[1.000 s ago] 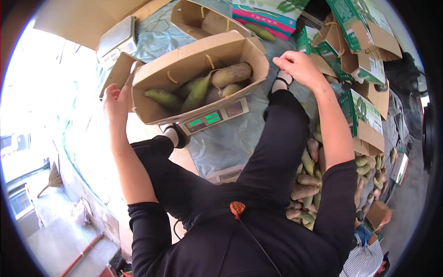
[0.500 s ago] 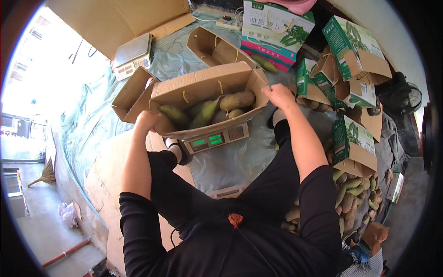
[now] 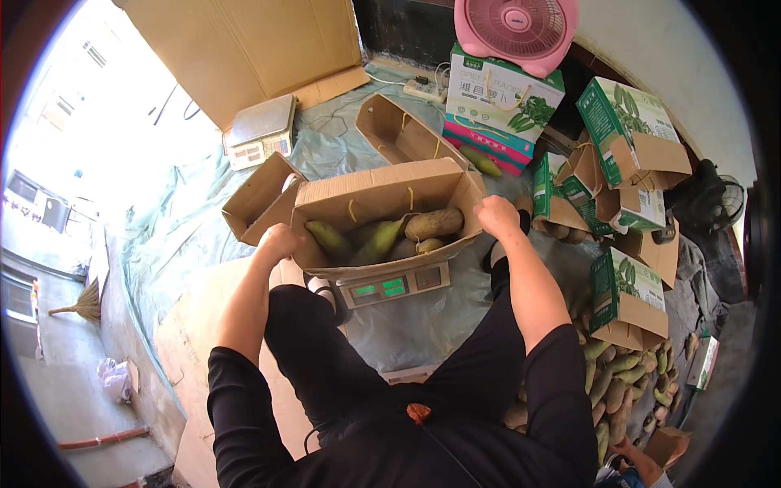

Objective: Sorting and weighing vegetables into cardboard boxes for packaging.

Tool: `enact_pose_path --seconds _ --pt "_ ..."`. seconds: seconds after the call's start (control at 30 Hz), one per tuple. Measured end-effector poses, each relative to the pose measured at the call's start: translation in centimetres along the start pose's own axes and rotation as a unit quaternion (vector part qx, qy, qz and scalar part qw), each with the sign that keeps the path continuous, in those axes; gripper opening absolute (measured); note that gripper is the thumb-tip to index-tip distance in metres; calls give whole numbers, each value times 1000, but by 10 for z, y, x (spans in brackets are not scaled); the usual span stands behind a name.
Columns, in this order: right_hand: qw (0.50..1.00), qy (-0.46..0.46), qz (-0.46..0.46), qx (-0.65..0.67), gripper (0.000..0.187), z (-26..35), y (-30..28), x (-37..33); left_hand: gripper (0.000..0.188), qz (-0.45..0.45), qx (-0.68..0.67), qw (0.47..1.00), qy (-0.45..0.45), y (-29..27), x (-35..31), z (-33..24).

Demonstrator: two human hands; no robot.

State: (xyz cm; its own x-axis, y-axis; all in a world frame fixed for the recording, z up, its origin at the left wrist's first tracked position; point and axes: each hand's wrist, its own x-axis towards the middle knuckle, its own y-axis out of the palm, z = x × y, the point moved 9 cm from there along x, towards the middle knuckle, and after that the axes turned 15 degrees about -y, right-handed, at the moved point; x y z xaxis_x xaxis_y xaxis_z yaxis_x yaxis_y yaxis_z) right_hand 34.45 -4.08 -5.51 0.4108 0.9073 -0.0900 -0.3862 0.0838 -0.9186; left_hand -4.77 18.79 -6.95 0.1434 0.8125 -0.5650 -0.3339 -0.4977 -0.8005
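An open cardboard box (image 3: 390,183) rests on a digital scale (image 3: 394,286) with a lit green display, between my feet. Inside lie long green radishes (image 3: 378,244) and brown, soil-covered roots (image 3: 434,222). My left hand (image 3: 279,241) is closed on the box's left end. At the opposite end, the fingers of my right hand (image 3: 497,217) pinch the upper edge. Yellow cord handles hang from the box wall. Just left of it, next to my left hand, lies another open cardboard box (image 3: 259,199).
A second scale (image 3: 262,130) stands back left. Behind is an open box (image 3: 407,130); a pink fan (image 3: 517,32) tops stacked cartons (image 3: 500,106). Green-and-white boxes (image 3: 630,293) and a radish pile (image 3: 622,382) lie right. Another person's hand (image 3: 639,459) shows lower right.
The view has tilted up, so everything sits lower and the whole pink fan shows. Both hands stay on the box, which remains on the scale.
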Motion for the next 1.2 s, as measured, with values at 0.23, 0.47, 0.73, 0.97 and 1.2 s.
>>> enact_pose_path --seconds 0.23,0.47,0.73,0.97,1.2 --pt "998 -43 5 37 33 52 8 16 32 -74 -114 991 8 5 26 79" --pt "982 -181 -9 58 35 162 5 50 32 -104 -462 867 -154 21 -35 213" --pt "948 -311 34 52 30 339 22 20 34 -177 -509 807 -242 99 -144 351" --pt "914 -367 169 30 20 419 177 -43 44 -205 -345 872 -279 225 -213 432" --pt "763 -501 386 -132 28 453 280 -188 37 51 -324 790 -519 490 -305 521"
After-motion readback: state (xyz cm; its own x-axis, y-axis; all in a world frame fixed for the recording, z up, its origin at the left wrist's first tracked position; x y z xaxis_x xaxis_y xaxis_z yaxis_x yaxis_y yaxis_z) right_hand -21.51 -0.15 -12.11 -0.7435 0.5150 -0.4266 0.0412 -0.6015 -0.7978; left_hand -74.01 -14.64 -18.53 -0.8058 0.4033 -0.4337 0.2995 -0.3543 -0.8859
